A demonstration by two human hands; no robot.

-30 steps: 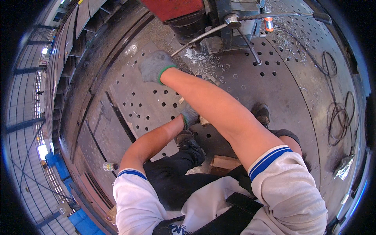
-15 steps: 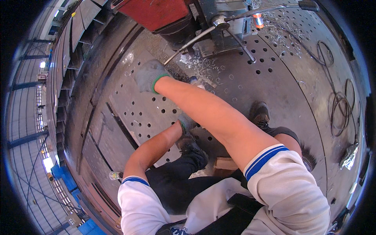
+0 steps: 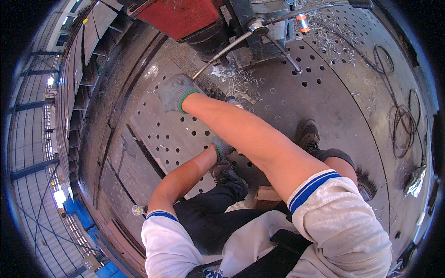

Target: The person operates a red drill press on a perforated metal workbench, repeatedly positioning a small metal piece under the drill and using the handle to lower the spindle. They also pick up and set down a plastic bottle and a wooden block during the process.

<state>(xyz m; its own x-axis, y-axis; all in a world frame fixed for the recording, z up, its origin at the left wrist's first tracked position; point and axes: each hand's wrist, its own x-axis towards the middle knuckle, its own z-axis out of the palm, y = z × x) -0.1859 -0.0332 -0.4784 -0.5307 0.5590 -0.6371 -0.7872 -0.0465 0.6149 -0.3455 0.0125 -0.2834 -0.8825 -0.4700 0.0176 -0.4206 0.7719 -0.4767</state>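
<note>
My right arm reaches across to the upper left. In its grey knitted glove, my right hand is closed round the end of a long metal lever, one of several that branch from the round hub of a drilling machine. Lower down, my left hand, also gloved, is close to my left shoe. My right forearm covers part of it, so its fingers and anything in them are hidden. A small object with a dark end shows just beyond that forearm; its kind is unclear.
A red container stands beside the machine. Curly metal shavings litter the steel plate with holes. An orange-and-white can and looped cable are rightward. A round wire brush is near my right leg, a brown block between my legs.
The whole view has shifted slightly. My right hand stays on the lever's end, which sits marginally lower in the picture. My left hand keeps nearly the same place.
</note>
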